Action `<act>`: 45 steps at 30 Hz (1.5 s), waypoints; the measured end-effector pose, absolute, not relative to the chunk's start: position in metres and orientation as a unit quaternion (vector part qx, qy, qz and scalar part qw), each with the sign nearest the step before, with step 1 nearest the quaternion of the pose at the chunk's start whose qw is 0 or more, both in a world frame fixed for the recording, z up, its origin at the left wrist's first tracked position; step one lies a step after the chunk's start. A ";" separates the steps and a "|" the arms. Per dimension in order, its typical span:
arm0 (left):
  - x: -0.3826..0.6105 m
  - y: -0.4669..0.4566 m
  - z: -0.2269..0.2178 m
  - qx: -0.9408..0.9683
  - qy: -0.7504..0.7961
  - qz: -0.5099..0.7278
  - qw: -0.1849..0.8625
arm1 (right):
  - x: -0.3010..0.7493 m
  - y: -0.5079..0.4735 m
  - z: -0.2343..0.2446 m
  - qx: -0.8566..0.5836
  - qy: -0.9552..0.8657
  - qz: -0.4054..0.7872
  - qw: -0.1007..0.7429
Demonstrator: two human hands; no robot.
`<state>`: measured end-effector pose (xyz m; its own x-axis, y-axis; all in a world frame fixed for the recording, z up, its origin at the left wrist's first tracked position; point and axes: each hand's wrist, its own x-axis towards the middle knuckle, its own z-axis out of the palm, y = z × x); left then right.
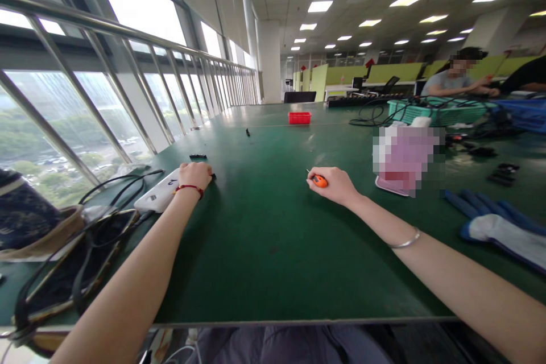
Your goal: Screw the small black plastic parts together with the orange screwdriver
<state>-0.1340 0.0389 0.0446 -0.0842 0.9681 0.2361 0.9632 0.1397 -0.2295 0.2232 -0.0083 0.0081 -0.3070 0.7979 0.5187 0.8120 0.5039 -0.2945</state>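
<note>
My right hand (335,183) is closed round a screwdriver (319,181) with an orange and black handle. A short bit of its thin metal tip shows past my fingers, above the green table. On the left, my left hand (195,175) has its fingers curled down on a small black part (214,176), which sticks out at the fingertips and is mostly hidden. Beneath that wrist lies a white flat device (158,193) with dark markings. A black strip-like piece (198,156) lies just beyond my left knuckles.
A red tray (299,118) stands farther back on the green table (273,250). Black cables (81,239) and a dark bag lie at the left. At the right are blue-and-white gloves (503,233), a pink blurred item and a teal basket (439,112). A person sits beyond.
</note>
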 end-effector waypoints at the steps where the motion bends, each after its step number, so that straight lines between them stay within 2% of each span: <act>1: -0.135 0.039 0.045 -0.659 -0.734 0.001 0.162 | 0.222 -0.009 0.010 -0.502 -0.799 -0.001 0.332; 5: -0.118 0.035 0.044 -0.703 -0.696 -0.055 0.138 | 0.215 -0.015 0.019 -0.492 -0.758 0.066 0.424; 10: -0.033 0.015 0.035 -0.824 -0.531 -0.177 0.088 | 0.208 -0.024 0.032 -0.466 -0.691 0.132 0.537; 14: 0.018 -0.003 0.023 -0.876 -0.414 -0.236 0.068 | 0.205 -0.028 0.038 -0.436 -0.663 0.154 0.588; 19: 0.019 -0.005 0.008 -0.905 -0.377 -0.197 0.026 | 0.205 -0.028 0.042 -0.428 -0.655 0.171 0.599; 25: 0.017 -0.002 0.003 -0.905 -0.375 -0.200 0.024 | 0.208 -0.027 0.044 -0.432 -0.629 0.151 0.628; 45: 0.016 -0.004 0.003 -0.903 -0.377 -0.204 0.016 | 0.203 -0.031 0.043 -0.440 -0.658 0.163 0.588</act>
